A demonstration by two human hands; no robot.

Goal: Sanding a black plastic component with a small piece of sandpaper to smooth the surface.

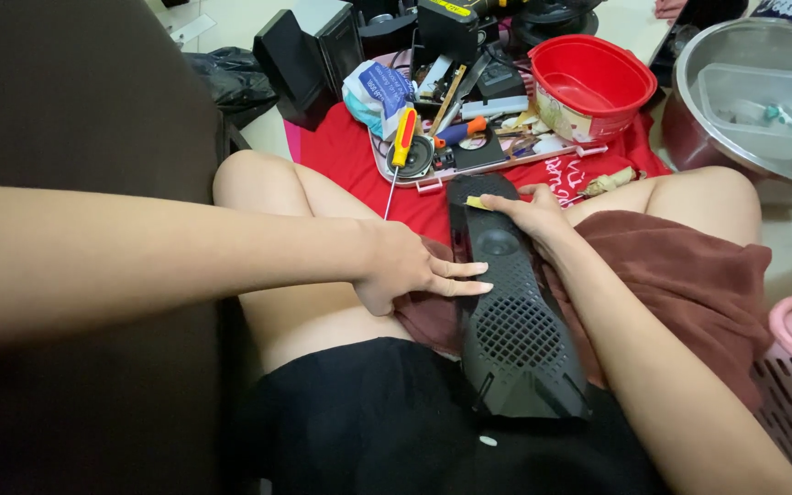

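Red cloth [350,151] on the floor carries clutter; across our lap lies the black plastic panel [511,312]. Left hand [410,275] presses open-fingered, right hand [529,213] grips its top; we'd better steady it firmly.

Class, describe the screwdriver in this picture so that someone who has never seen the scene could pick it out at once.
Start at the red cloth spread on the floor beyond the person's knees. On its near left part lies a flat tray of small parts. The screwdriver lies across the tray's left end, its thin metal shaft pointing toward the knee; its yellow and red handle sets it apart.
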